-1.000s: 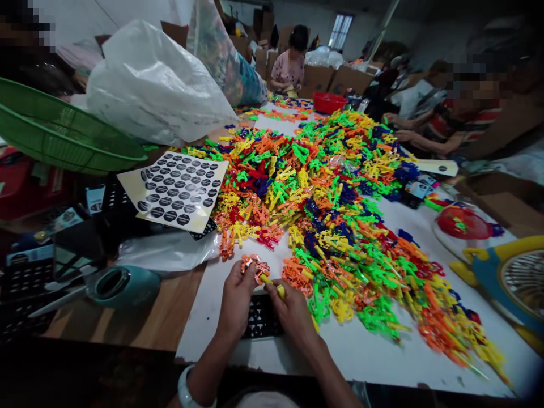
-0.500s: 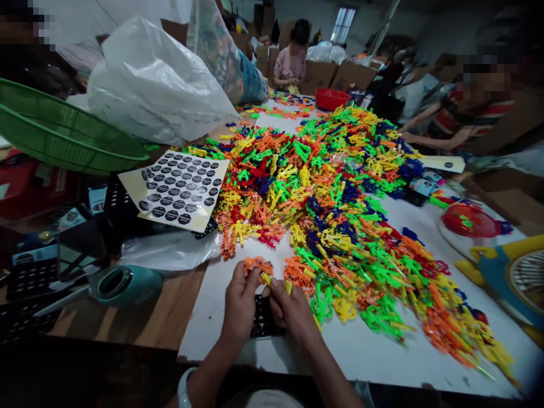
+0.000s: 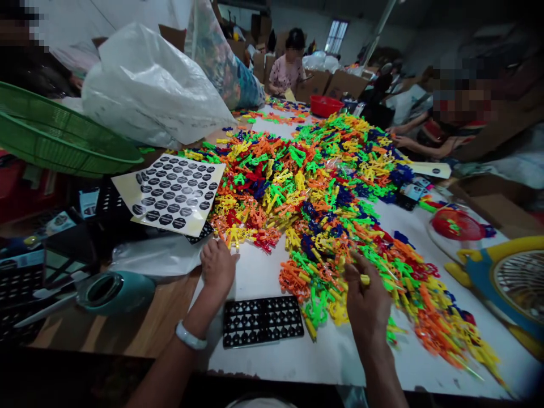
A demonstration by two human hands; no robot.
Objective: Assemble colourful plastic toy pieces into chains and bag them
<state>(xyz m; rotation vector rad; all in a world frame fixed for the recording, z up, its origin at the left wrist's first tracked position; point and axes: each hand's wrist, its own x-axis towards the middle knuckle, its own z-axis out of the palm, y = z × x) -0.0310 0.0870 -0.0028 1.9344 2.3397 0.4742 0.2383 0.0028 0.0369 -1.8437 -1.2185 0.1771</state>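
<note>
Head view: coloured plastic pieces (image 3: 300, 180) lie heaped on the white table (image 3: 255, 277); the right hand (image 3: 369, 305) now reaches them, fingers curled by a yellow stick (image 3: 364, 280), grip unclear. The left hand (image 3: 219, 265), fingers bent, hold unclear, has parted toward the clear bag (image 3: 157, 256), uncovering the black tray (image 3: 263, 321); two-handed handling seems paused.

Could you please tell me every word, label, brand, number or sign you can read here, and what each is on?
None can be read.
White sheet of rounded black stickers: pale print, too small to read.
Large translucent white plastic bag: faint marks, too blurred.
Long pale-yellow strip at right: one dark label, too small.
</note>
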